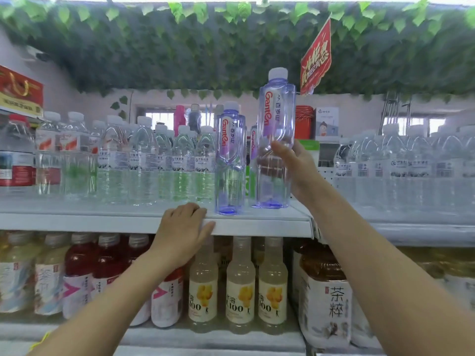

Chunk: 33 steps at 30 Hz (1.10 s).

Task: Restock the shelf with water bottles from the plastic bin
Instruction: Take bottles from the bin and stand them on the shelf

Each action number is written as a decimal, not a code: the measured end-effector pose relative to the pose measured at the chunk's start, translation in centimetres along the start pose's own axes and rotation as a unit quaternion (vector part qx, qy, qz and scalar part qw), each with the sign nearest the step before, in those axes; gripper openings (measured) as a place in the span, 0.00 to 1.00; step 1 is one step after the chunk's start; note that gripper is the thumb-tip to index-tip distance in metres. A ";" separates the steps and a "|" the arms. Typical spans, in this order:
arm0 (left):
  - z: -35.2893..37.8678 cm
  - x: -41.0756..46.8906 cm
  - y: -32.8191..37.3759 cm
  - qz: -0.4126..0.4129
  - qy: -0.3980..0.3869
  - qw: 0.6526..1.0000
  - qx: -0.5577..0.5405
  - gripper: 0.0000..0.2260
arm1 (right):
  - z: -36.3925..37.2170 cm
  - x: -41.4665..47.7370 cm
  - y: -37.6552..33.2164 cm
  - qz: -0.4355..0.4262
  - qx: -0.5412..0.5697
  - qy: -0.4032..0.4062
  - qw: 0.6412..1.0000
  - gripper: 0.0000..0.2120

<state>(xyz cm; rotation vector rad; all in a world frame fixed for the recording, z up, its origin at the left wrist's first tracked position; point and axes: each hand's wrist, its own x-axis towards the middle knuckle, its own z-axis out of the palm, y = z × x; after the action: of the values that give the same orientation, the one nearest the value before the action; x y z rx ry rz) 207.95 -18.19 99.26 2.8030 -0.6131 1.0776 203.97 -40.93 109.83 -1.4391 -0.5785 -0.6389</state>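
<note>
right hand [295,165] is up at the shelf [102,222] with a bottle [276,140], fingers wrapped round its lower middle from behind, thumb showing on the near side; a firm hold on it; the bottle is upright, white cap on top, pale purple tint, base down at the shelf's front right corner; cannot tell whether it touches the board or hangs just above it; just to its left a second bottle [229,160] of the same kind stands on the front edge, apart from the held one by a narrow gap; left hand [183,227] holds the shelf's front edge just left of that second bottle, fingers bent over the top, thumb laid along the lip; behind and left along the shelf, rows of clear bottles [144,160]; more of them on the next shelf section to the right [411,163]; on the shelf below, red drinks [84,265] at the left, yellow drinks [240,283] in the middle, a tea bottle [325,299] at the right; above it all, green leaves [205,47] and a red sign [316,57] hanging down
</note>
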 end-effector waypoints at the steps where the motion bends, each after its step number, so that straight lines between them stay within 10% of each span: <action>1: 0.8 -0.2 -0.2 0.001 0.020 1.000 0.002 0.32 | -0.2 0.4 0.4 0.000 -0.019 -0.002 1.000 0.34; 7: 2.3 -0.4 0.0 -0.008 0.120 0.992 0.037 0.21 | -0.8 1.3 3.7 0.032 -0.079 -0.003 0.996 0.16; 12: 2.6 -0.5 0.1 -0.019 0.117 0.993 0.028 0.21 | -1.0 1.2 4.9 0.029 -0.044 0.014 0.999 0.31; 16: 2.7 -0.6 0.0 -0.017 0.113 0.993 0.023 0.23 | -1.3 0.8 5.2 0.039 -0.060 0.008 0.997 0.15; 33: 2.7 -0.5 0.1 -0.020 0.118 0.993 0.019 0.23 | -0.9 1.3 5.1 -0.014 -0.169 0.074 0.983 0.10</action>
<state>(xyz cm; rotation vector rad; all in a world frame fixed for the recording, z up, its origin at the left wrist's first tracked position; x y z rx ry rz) 209.29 -18.67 96.89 2.6483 -0.5156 1.3987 208.44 -41.73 107.09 -1.6823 -0.3852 -0.8911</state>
